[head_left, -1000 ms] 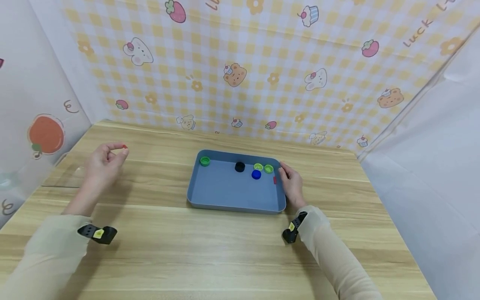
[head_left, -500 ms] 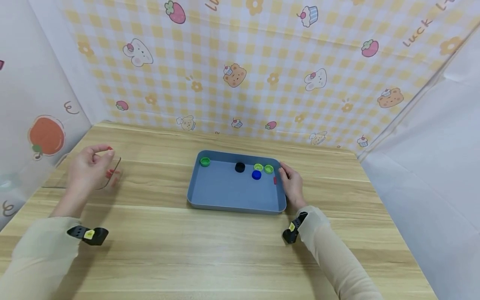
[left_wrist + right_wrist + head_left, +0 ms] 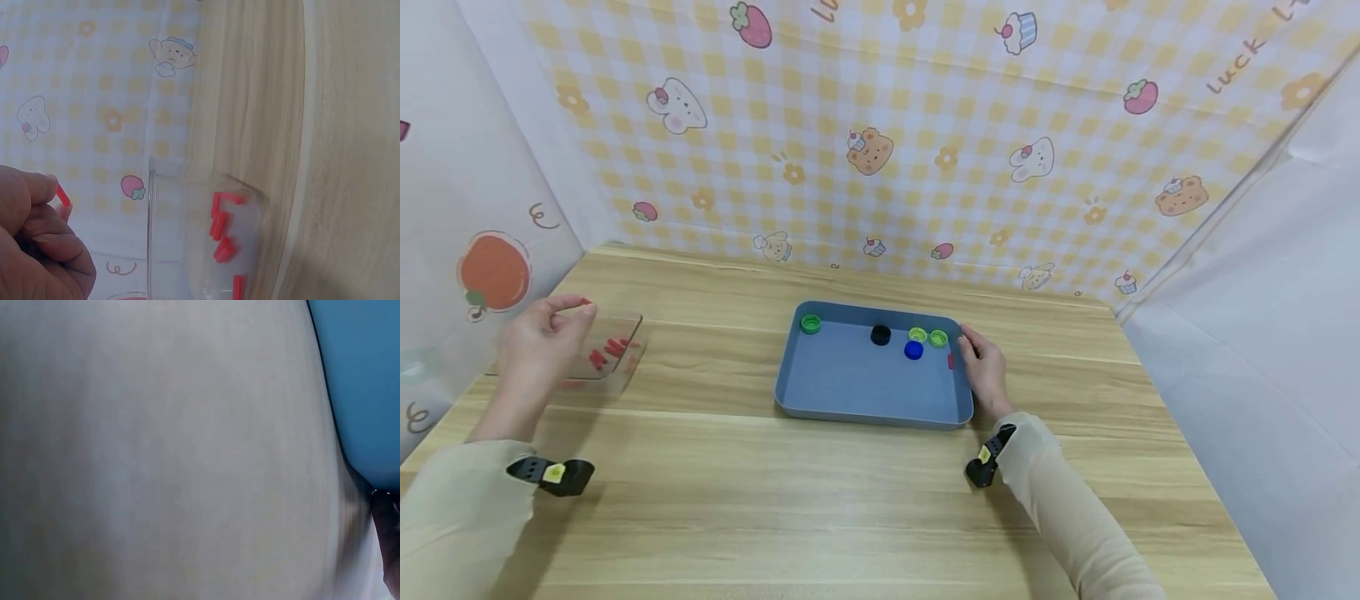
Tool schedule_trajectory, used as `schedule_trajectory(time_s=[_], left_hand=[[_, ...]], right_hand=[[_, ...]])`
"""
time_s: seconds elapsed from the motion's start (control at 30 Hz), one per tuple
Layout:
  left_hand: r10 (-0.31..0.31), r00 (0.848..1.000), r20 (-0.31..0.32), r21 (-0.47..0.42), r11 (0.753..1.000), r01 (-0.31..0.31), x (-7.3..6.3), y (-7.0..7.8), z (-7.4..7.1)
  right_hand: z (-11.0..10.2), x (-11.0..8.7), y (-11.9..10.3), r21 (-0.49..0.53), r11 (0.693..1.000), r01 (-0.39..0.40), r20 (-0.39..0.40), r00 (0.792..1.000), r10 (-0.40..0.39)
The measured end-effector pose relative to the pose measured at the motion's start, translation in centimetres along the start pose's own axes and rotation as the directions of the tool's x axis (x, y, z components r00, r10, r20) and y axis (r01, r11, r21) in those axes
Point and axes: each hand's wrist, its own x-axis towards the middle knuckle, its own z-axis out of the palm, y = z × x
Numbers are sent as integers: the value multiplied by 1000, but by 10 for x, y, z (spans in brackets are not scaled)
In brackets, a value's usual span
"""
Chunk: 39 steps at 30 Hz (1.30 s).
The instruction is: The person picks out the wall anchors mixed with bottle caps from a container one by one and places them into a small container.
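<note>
My left hand (image 3: 546, 343) pinches a small red stick (image 3: 63, 195) between thumb and forefinger. It is held up over a clear plastic box (image 3: 636, 333) at the left of the table, and the hand hides part of that box. Several similar red sticks (image 3: 219, 225) lie inside the box. At the right, my right hand (image 3: 987, 372) grips the right wall of a shallow blue-grey tray (image 3: 850, 379), which rests on the table. In the right wrist view only a fingertip (image 3: 389, 540) shows at the tray's corner.
Inside the tray are a green cap (image 3: 810, 324), a black cap (image 3: 881, 335), two yellow-green caps (image 3: 938, 338), a blue cap (image 3: 913, 350) and one red stick (image 3: 951, 361) by the right wall. A checked cloth (image 3: 820, 125) hangs behind the wooden table (image 3: 775, 500).
My left hand has moved left with the red stick, uncovering more of the clear box and its red sticks. My right hand and the tray have stayed in place.
</note>
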Motion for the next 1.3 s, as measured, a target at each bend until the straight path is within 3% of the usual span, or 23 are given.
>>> schedule_trajectory(time_s=[0.27,0.57,0.9,1.0,1.1,1.3], left_hand=[[-22,999,-31,12,1000,22,-1,-8,-4],[-117,993,31,45,992,116,-2,-12,-7],[-120,992,28,60,991,118,-1,-14,-7],[-92,996,24,52,995,90,-3,-11,-5],[-17,1000,24,24,1000,17,-5,-3,-1],[101,994,49,-51,994,-98,-9,25,17]], right_hand=[[0,0,0,0,1000,-8,0,1000,8],[1,-1,-1,8,1000,-18,-3,1000,18],[0,1,-1,2,999,-36,0,999,36],[0,1,-1,-2,999,-36,0,999,36],[0,1,-2,-7,1000,-27,0,1000,27],[0,1,-4,-4,1000,-26,-6,1000,26]])
